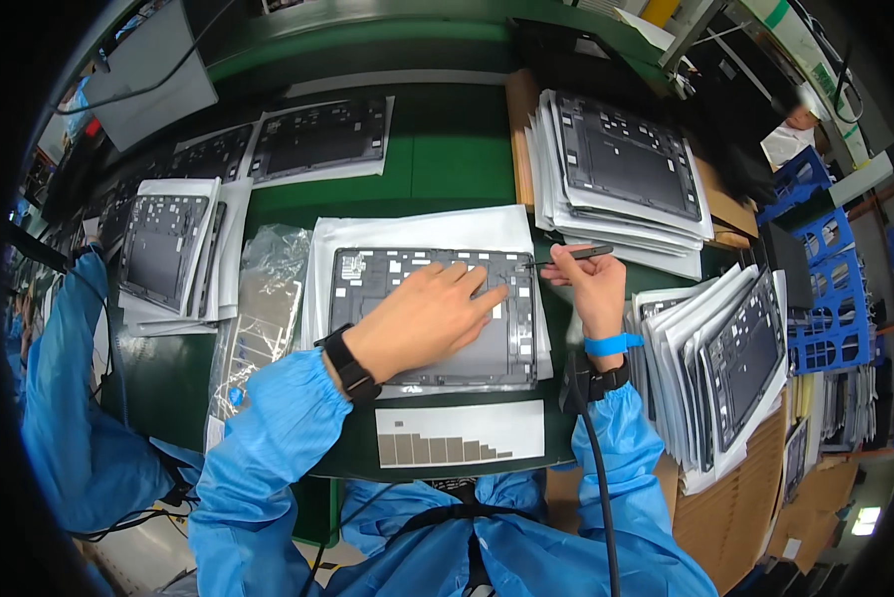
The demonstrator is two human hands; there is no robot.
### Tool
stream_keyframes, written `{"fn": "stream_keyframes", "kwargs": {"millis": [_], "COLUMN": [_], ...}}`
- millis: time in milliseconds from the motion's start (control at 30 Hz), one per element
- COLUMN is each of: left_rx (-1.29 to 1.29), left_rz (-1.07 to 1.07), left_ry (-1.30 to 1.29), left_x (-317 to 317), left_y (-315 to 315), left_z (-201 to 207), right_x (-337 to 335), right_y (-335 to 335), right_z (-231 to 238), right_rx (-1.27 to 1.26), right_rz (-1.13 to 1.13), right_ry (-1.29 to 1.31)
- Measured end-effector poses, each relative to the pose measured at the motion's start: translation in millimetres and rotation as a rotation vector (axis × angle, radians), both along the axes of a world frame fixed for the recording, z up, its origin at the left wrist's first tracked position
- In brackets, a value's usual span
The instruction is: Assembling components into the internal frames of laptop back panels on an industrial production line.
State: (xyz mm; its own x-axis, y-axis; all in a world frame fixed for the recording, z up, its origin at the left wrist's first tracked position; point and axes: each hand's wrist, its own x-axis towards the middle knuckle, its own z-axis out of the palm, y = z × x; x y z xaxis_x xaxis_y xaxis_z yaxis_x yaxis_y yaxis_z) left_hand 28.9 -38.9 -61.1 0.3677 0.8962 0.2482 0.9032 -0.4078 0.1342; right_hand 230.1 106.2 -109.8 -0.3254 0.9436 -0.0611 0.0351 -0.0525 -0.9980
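A dark grey tablet back housing (377, 289) with many small white stickers lies on white packing sheets (447, 227) in front of me. My left hand (434, 313) rests flat on the middle of it, fingers spread, holding nothing. Between the fingers of my right hand (594, 284) is a pair of dark tweezers (578, 256). Their tips point left at the housing's upper right corner; whether they grip anything is too small to tell. Just below the housing lies a white backing sheet (521, 428) with grey-brown adhesive pieces stepping down in height.
Stacks of similar housings between white sheets stand at the far right (626, 159), near right (745, 358) and left (163, 249). A clear plastic bag (263, 308) of flat pieces lies left of the work. A co-worker's blue sleeve (64, 388) reaches in at the left.
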Motion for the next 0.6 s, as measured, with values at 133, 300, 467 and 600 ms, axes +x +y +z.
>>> {"fn": "stream_keyframes", "kwargs": {"millis": [133, 300, 467, 600], "left_rx": [-0.001, -0.048, -0.048, -0.055], "left_rz": [0.018, 0.018, 0.018, 0.016], "left_ry": [0.030, 0.002, -0.005, -0.015], "left_x": [-4.7, -1.7, -2.7, -2.6], "left_y": [17.7, 30.6, 35.5, 38.2], "left_z": [-20.5, -29.7, -31.6, -30.5], "right_x": [-3.2, 0.8, -1.7, -1.7], "right_y": [6.8, 11.6, 9.9, 9.5], "right_z": [3.2, -2.1, -0.9, -2.8], "right_rx": [0.002, -0.046, -0.057, -0.060], "right_rz": [0.050, 0.059, 0.057, 0.041], "right_ry": [-0.009, -0.032, -0.024, -0.026]}}
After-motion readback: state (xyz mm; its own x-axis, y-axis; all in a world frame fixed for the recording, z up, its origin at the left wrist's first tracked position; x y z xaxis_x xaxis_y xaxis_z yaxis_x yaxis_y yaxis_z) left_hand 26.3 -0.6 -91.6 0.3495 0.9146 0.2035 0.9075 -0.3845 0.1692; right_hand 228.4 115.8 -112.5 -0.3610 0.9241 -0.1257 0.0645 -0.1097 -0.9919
